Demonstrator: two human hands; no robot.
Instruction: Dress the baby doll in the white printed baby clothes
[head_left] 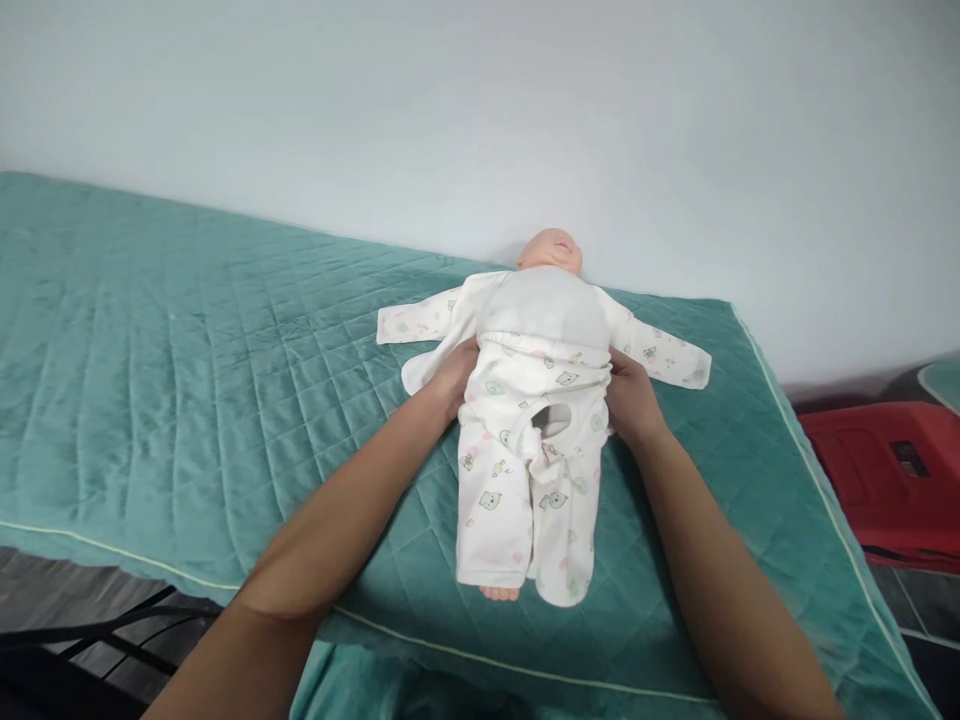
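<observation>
A baby doll (557,247) lies on its back, with its head toward the wall. It wears a printed white shirt (666,350) with the sleeves spread, above a plain pale torso (545,303). Printed baby trousers (495,500) with an opening at the crotch cover its legs, and toes show below one cuff. My left hand (459,378) grips the trousers near the waistband at the left side. On the opposite side, my right hand (631,392) is closed at the waistband. The fingertips of both hands are largely hidden by cloth and the doll.
A green quilted cover (187,370) with pale piping lies over the bed or table beneath the doll. The pale wall (420,120) stands right behind it. A red case-like object (885,480) is beyond the right edge, and dark metal legs (97,635) show at lower left.
</observation>
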